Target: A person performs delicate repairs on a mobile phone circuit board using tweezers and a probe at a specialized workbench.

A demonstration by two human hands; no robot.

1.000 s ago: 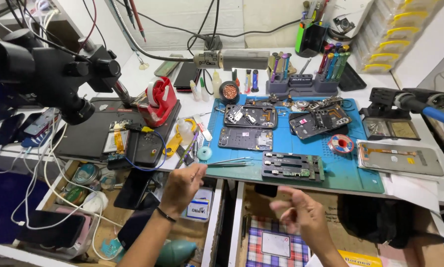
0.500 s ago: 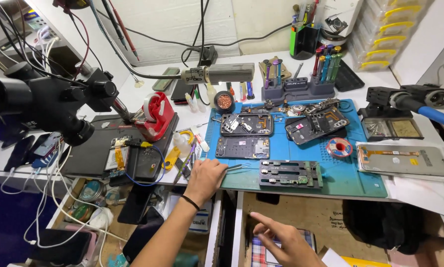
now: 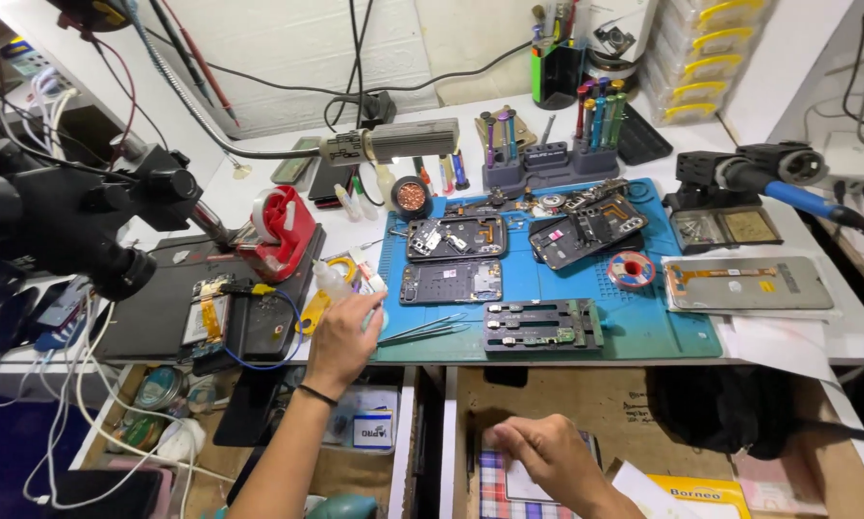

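Here, at nine o'clock, a black microscope (image 3: 57, 216) is hanging over a dark pad (image 3: 162, 308) on the white surface (image 3: 259, 197), likely so small parts can be examined under it. Toward the centre, the left hand (image 3: 340, 336) is reaching to the near-left edge of the blue mat (image 3: 663, 322), its fingers closing around a small clear squeeze bottle (image 3: 334, 284), gripping it by the body, nozzle pointing to eleven o'clock. Just at three o'clock of that hand, tweezers (image 3: 422, 332) are lying on the mat, near a dark phone frame (image 3: 451, 282) and a black fixture block (image 3: 542, 327), all kept within easy reach. At six o'clock, the right hand (image 3: 547, 457) is resting fingers-down on a plaid-patterned flat item (image 3: 494, 490) in the open drawer (image 3: 547, 399); whether it is gripping anything I cannot tell. At two o'clock, a blue-handled heat tool (image 3: 788, 183) is sitting on its stand.
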